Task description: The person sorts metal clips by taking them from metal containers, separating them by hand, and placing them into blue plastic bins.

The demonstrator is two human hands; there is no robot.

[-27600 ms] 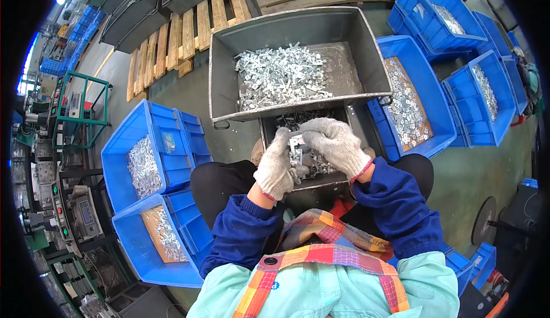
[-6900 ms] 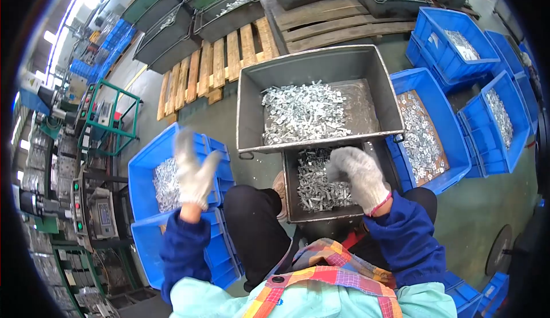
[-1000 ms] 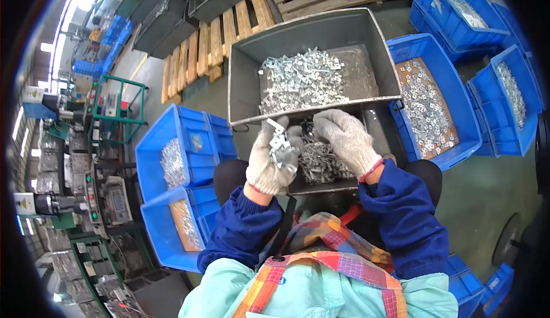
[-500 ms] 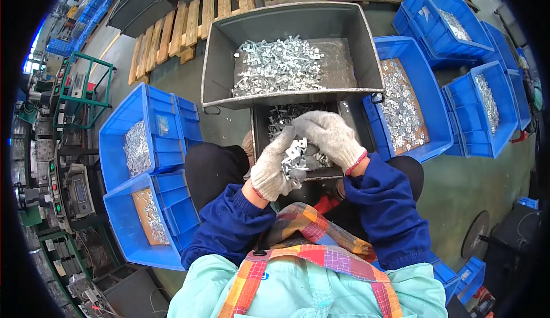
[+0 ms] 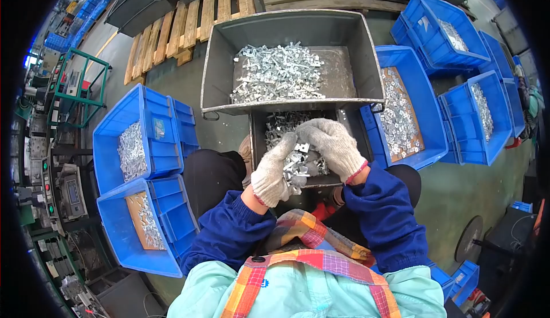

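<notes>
My left hand (image 5: 275, 175), in a whitish knit glove, is closed around a handful of small metal parts (image 5: 298, 166). My right hand (image 5: 331, 146), gloved the same way, has its fingers bent together against the parts at the top of the left hand; what its fingertips pinch is hidden. Both hands are above a lower dark metal bin (image 5: 329, 182) that holds more metal pieces. Beyond them stands a larger grey metal bin (image 5: 292, 109) with a heap of shiny small parts (image 5: 278, 72) on its left side.
Blue crates with metal parts stand at the left (image 5: 120, 189) and right (image 5: 432, 146). More blue crates (image 5: 438, 37) are at the upper right. A wooden pallet (image 5: 189, 23) lies at the upper left, and a green metal frame (image 5: 86, 86) stands farther left.
Compared with a second ago, my right hand has moved from the lower bin to meet my left hand at the parts. The left hand still holds its handful. The view has shifted.
</notes>
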